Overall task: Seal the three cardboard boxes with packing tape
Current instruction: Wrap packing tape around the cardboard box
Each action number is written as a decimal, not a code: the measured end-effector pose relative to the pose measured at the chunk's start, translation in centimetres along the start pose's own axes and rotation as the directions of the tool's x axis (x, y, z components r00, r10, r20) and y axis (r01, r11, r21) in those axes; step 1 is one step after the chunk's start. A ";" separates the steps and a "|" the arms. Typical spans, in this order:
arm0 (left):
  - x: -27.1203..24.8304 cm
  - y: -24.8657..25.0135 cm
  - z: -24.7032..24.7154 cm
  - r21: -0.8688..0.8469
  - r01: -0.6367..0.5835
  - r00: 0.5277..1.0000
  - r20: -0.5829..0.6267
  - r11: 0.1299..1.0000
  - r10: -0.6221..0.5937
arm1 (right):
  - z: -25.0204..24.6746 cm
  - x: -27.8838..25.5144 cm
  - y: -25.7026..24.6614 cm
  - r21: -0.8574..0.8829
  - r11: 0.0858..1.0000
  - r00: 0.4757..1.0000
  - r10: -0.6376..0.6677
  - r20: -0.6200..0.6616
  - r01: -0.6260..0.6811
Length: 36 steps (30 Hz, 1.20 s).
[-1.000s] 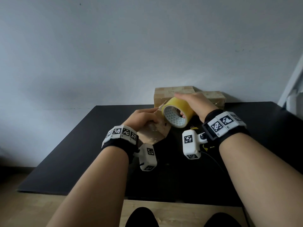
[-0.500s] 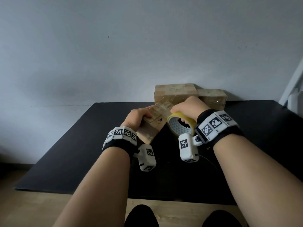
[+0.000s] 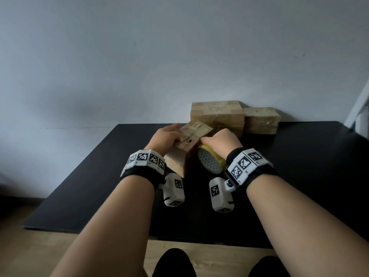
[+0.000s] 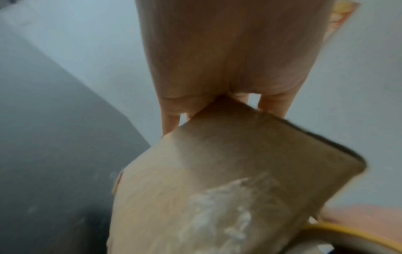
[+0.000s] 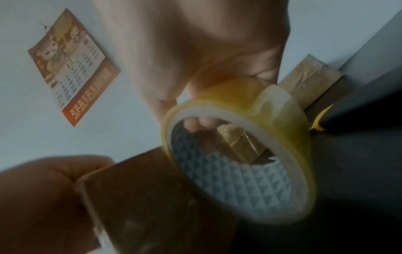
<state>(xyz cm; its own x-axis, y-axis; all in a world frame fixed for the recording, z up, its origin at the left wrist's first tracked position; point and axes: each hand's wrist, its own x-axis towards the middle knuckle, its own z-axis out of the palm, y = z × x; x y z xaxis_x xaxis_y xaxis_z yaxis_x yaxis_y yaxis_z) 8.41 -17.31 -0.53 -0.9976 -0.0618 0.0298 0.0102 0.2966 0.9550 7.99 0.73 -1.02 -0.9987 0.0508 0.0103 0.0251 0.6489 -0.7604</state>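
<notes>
Curling right hand (image 3: 220, 141) through tape roll (image 3: 211, 163)

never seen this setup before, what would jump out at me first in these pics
The yellow roll of packing tape, gripped by the right hand low at the right side of a small cardboard box that the left hand holds tilted over the black table. Behind them, two more boxes stand against the wall. Both wrists wear bands with black-and-white markers.
</notes>
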 end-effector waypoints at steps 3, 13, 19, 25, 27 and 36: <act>-0.2 1.4 0.6 0.492 -0.205 0.978 0.070 0.846 0.197 | 0.4 0.3 -0.2 -0.014 1.000 1.000 -0.011 0.004 0.011; -0.2 0.3 1.0 0.883 -0.345 0.937 0.305 0.318 0.168 | 1.6 1.9 -0.2 -0.068 0.998 1.000 -0.013 -0.026 0.011; 0.2 -1.0 1.1 0.851 -0.377 0.917 0.285 0.367 0.281 | 1.8 2.3 0.1 -0.033 0.999 1.000 0.008 -0.003 -0.008; 0.2 -0.4 0.8 0.848 -0.378 0.924 0.322 0.372 0.206 | 1.9 2.3 0.3 -0.018 1.000 1.000 0.006 -0.004 -0.006; 0.1 -0.3 0.7 0.857 -0.397 0.916 0.350 0.327 0.195 | 1.9 2.3 0.3 -0.010 1.000 1.000 0.004 0.009 -0.004; 0.4 -0.2 0.1 0.720 -0.241 0.970 0.169 0.651 0.173 | 0.1 1.0 0.3 0.235 0.970 0.998 -0.066 0.019 0.060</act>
<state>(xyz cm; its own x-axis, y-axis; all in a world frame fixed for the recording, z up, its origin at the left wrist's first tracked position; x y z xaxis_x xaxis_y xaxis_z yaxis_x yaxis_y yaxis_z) 8.03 -17.33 -0.70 -0.9778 0.1520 0.1441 0.1982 0.8940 0.4019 7.04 0.91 -1.35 -0.9988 -0.0070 0.0480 -0.0459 0.4539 -0.8899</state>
